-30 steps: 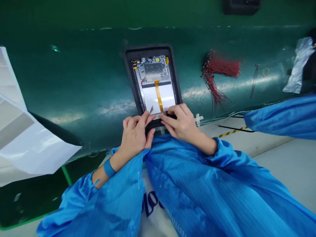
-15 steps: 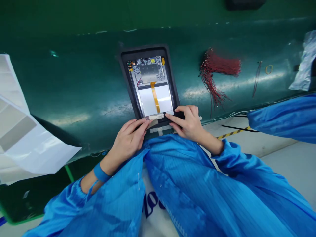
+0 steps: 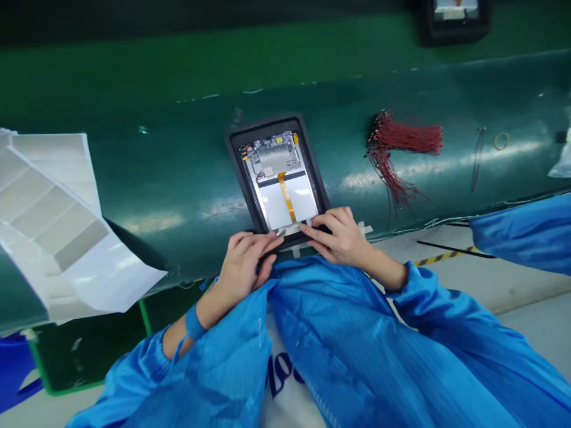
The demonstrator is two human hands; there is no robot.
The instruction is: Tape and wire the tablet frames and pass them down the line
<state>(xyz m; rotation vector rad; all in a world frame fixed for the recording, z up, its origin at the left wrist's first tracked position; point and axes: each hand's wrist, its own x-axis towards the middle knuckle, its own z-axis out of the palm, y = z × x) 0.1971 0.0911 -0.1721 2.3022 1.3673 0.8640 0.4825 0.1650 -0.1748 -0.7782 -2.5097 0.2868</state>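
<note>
An open tablet (image 3: 307, 200) with bare circuit board (image 3: 275, 159) and an orange flat cable (image 3: 286, 197) lies in a black tray (image 3: 322, 189). A pale strip of tape (image 3: 291, 229) runs along its near edge. My left hand (image 3: 247, 261) rests its outstretched fingertips on the left end of the strip, thumb apart below. My right hand (image 3: 339, 239) lays its index fingertip at the strip's right end, other fingers spread over the tray's near right corner. The fingers partly hide that edge.
To the right lie a bundle of dark red wires (image 3: 408, 137), a loose wire pair (image 3: 478, 159) and a yellow rubber band (image 3: 501, 141). Sheets of backing paper (image 3: 96, 261) overhang the bench at left. Another tray (image 3: 455, 32) stands at the far right. A blue sleeve (image 3: 526, 235) shows at right.
The view has tipped up, so everything sits lower and the far tray shows more. My left fingers have gone from pinching the tape's raised end to lying flat over it.
</note>
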